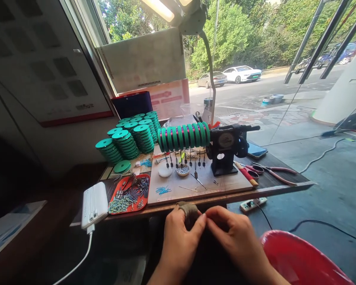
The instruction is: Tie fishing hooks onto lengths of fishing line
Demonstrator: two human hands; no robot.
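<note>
My left hand (178,241) and my right hand (235,237) meet just below the table's front edge, fingertips pinched together. What they pinch is too small to make out. A brownish wrap covers my left index finger. Above them on the table, a row of green spools (184,136) sits on a rod held by a black winding device (225,152). Small weights hang on lines below the spools.
Stacks of green spools (130,136) stand at the back left. A red tray (130,194) holds several small metal parts. A white power bank (94,204) lies at the table's left edge. Red-handled scissors and pliers (267,171) lie right. A red stool (299,259) is lower right.
</note>
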